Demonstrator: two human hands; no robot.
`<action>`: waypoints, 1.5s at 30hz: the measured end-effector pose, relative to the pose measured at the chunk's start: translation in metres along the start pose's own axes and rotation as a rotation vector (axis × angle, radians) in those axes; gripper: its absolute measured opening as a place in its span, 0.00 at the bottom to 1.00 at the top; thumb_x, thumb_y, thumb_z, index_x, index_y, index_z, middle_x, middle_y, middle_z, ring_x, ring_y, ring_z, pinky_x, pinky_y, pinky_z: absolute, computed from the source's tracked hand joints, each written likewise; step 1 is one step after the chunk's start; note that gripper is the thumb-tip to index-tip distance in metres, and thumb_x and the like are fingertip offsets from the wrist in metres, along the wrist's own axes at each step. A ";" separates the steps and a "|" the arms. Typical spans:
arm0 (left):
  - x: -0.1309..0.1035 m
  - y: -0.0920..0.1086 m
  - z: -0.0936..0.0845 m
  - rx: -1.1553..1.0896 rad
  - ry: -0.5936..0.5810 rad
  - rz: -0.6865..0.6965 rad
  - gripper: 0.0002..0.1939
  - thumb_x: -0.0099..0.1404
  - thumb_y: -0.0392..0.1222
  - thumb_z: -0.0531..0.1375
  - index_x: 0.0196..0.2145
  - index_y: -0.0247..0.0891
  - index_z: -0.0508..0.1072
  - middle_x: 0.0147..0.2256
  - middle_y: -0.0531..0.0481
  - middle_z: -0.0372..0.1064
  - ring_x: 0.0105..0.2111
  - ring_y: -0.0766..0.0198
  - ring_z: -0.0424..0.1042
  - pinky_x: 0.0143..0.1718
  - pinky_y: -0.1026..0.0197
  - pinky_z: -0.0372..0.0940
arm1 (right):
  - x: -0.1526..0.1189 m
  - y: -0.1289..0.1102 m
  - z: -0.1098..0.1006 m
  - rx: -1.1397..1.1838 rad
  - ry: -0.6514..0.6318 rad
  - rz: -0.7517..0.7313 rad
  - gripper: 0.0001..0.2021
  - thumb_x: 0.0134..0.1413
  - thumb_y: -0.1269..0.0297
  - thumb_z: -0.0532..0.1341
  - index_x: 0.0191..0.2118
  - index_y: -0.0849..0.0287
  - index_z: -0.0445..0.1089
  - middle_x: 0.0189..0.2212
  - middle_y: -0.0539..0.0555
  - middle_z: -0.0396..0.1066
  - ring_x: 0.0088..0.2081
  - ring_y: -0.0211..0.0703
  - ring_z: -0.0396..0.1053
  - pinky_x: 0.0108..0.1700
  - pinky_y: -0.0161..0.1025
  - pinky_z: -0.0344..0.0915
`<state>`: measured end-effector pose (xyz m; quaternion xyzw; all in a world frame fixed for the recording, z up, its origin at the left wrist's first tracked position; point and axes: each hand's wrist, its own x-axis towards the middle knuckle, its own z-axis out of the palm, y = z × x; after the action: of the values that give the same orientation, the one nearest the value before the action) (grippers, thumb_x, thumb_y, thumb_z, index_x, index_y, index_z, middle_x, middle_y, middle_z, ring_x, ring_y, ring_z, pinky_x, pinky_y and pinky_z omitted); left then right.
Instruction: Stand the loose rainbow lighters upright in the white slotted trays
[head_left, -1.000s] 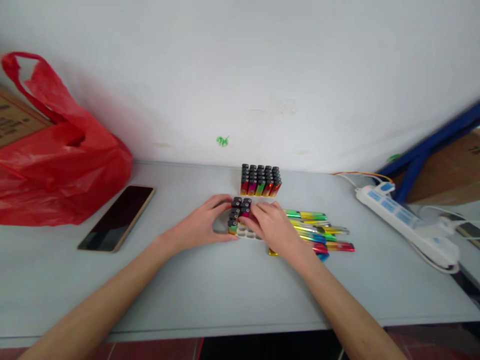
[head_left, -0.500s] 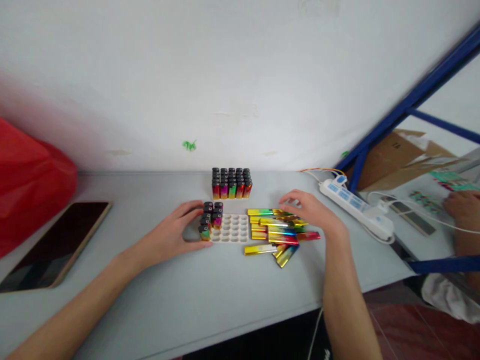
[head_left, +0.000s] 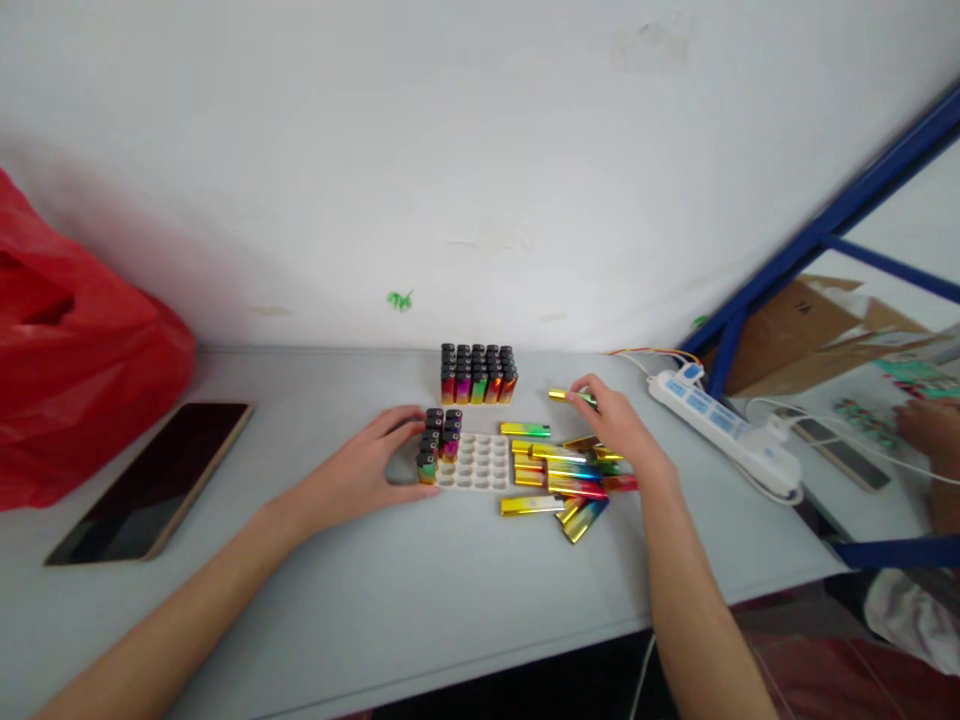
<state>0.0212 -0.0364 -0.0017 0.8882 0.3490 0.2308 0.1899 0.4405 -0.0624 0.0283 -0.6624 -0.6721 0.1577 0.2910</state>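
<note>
My left hand (head_left: pixel 375 462) curves round the left end of a white tray of round-cornered holes (head_left: pixel 484 462), thumb at its front corner and fingers at the back, gripping it. Several black-topped lighters (head_left: pixel 441 440) stand upright in the tray's left columns; the other holes show bare. Above the table, behind the loose pile, my right hand (head_left: pixel 604 408) pinches a gold and green lighter (head_left: pixel 559 394) lying roughly level, its far end partly covered by the fingers. Below that hand, loose metallic lighters (head_left: pixel 566 470) lie in a heap right of the tray.
A full block of upright lighters (head_left: pixel 478 375) stands near the wall. A tablet-like device (head_left: pixel 150 480) and a red plastic bag (head_left: pixel 82 370) are at left. To the right are a white power strip (head_left: pixel 724 435), a blue metal frame (head_left: pixel 795 250) and another person's hand (head_left: pixel 930 430).
My right hand has picked a gold and green lighter from the heap and raised it back towards the wall. My left hand stays at the tray. The whole view has shifted slightly.
</note>
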 end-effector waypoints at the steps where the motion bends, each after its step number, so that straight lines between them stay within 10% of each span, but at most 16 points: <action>1: 0.000 0.000 0.000 0.001 -0.003 0.000 0.38 0.65 0.72 0.70 0.60 0.40 0.79 0.68 0.34 0.72 0.66 0.36 0.75 0.72 0.36 0.70 | 0.001 -0.005 0.003 0.030 0.036 -0.010 0.17 0.68 0.44 0.62 0.45 0.53 0.75 0.25 0.48 0.70 0.29 0.47 0.68 0.36 0.42 0.62; 7: -0.002 -0.001 0.001 -0.004 -0.004 -0.001 0.40 0.64 0.71 0.72 0.61 0.40 0.79 0.69 0.33 0.72 0.66 0.35 0.75 0.71 0.35 0.71 | 0.004 -0.036 0.027 0.311 0.154 -0.007 0.31 0.68 0.28 0.58 0.30 0.53 0.67 0.25 0.48 0.66 0.29 0.43 0.62 0.34 0.41 0.61; 15: -0.002 0.004 0.000 -0.031 -0.008 -0.011 0.41 0.63 0.71 0.73 0.62 0.40 0.79 0.68 0.34 0.72 0.67 0.35 0.74 0.72 0.38 0.70 | -0.015 -0.086 0.051 0.696 -0.238 -0.004 0.28 0.74 0.29 0.52 0.44 0.51 0.66 0.26 0.44 0.62 0.24 0.41 0.61 0.28 0.38 0.64; 24: -0.003 0.006 -0.001 -0.028 -0.018 -0.020 0.42 0.65 0.70 0.73 0.64 0.39 0.77 0.69 0.34 0.71 0.68 0.36 0.73 0.73 0.38 0.68 | -0.025 -0.109 0.067 0.387 0.024 -0.006 0.31 0.69 0.34 0.57 0.23 0.52 0.52 0.21 0.45 0.51 0.27 0.38 0.51 0.31 0.39 0.48; 45: -0.002 0.003 0.000 -0.033 -0.003 -0.004 0.40 0.63 0.69 0.74 0.62 0.41 0.78 0.68 0.35 0.71 0.68 0.37 0.73 0.73 0.38 0.69 | -0.024 -0.115 0.074 0.320 0.061 -0.027 0.24 0.67 0.44 0.56 0.23 0.51 0.53 0.19 0.44 0.53 0.26 0.38 0.51 0.30 0.39 0.47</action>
<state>0.0216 -0.0403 -0.0010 0.8845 0.3469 0.2347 0.2054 0.3035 -0.0819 0.0350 -0.6027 -0.6382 0.2388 0.4152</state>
